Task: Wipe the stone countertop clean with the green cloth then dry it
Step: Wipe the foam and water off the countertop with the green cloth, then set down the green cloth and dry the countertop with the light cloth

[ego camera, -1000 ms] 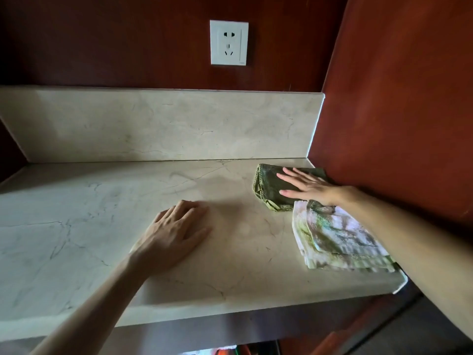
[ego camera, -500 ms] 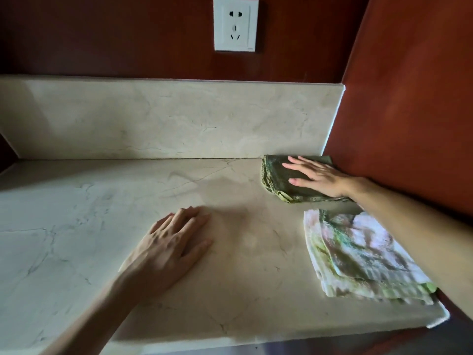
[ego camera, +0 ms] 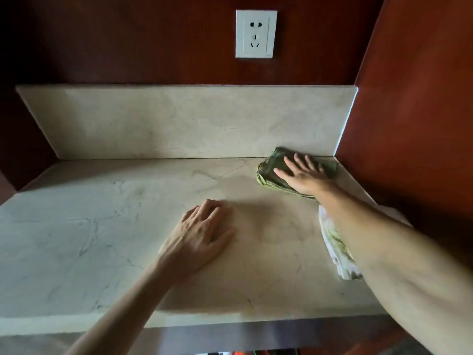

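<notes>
Right hand: flat, pressing folded green cloth beside stone backsplash. Left hand: empty, braced on table. Risk: my forearm dragging the patterned towel off the edge.

The stone countertop is carrying a folded green cloth at its back right corner, a patterned towel lying nearer the front.

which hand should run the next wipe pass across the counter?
Probably right. The right hand lies flat on the green cloth in the back right corner. The left hand rests bare on the countertop, away from the cloth.
</notes>
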